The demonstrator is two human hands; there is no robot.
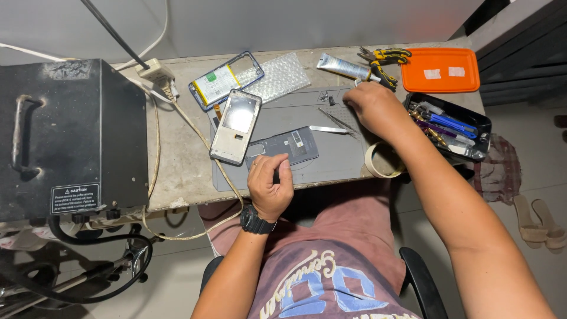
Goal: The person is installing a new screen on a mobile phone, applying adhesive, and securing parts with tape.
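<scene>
Centrally, a smooth grey rubber work mat (331,165) covers the rough concrete bench top (177,171). On it lies a flat dark phone board (289,146), rectangular, just at twelve o'clock from the left hand (270,183). That hand is curled nearly shut, fingertips pressing the mat below the board; whether it pinches anything I cannot tell. The right hand (375,106) rests at two o'clock, fingers bent down over small parts at the mat's far edge, beside thin metal tweezers (333,121). A glossy silver phone frame (236,126) lies at ten o'clock.
</scene>
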